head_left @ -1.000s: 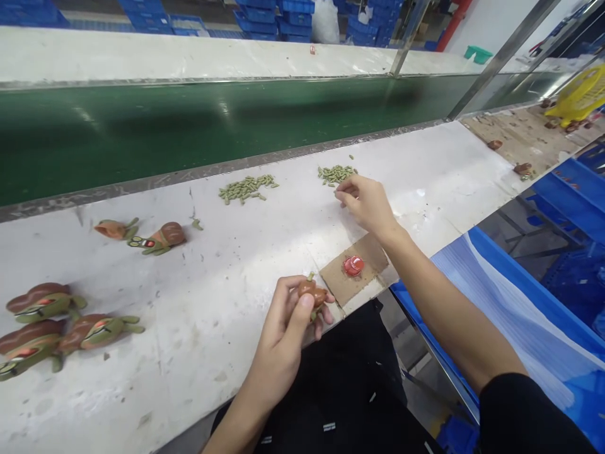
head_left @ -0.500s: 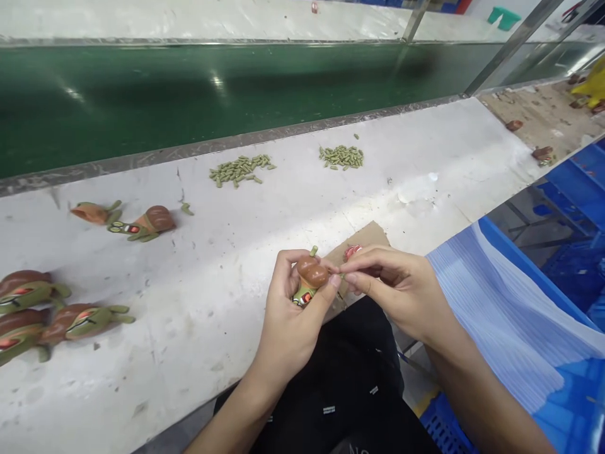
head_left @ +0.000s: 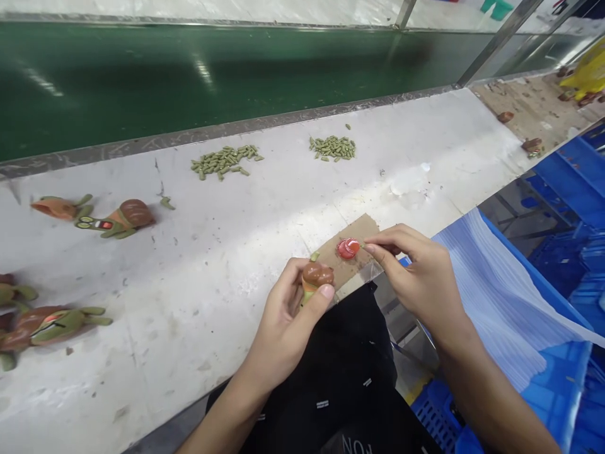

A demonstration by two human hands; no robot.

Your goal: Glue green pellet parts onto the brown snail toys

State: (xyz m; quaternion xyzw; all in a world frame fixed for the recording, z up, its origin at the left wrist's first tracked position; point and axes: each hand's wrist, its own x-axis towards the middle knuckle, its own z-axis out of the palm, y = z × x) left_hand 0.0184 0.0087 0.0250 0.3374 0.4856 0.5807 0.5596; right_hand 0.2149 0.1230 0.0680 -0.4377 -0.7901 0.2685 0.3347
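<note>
My left hand point(head_left: 286, 325) is closed round a brown-and-green toy figure point(head_left: 317, 275), its rounded brown shell facing up and a short green stub sticking out at the top. Fingers hide most of its lower part. Over the cardboard piece point(head_left: 366, 228), my right hand point(head_left: 423, 277) pinches a small green peg point(head_left: 362, 245) between thumb and forefinger. The peg's tip is beside a glossy red blob point(head_left: 348, 248) on the cardboard; whether they touch I cannot tell.
Two piles of green pegs, a left pile point(head_left: 222, 162) and a right pile point(head_left: 333, 147), lie on the white table point(head_left: 198, 252). Several toy figures point(head_left: 135, 214) rest at left. Behind runs a green belt point(head_left: 142, 82). Blue crates point(head_left: 562, 378) stand at right.
My right hand has moved away from the toy, rightward and up to the red blob, carrying the green peg. My left hand still grips the toy, now tilted differently. The view has shifted slightly.
</note>
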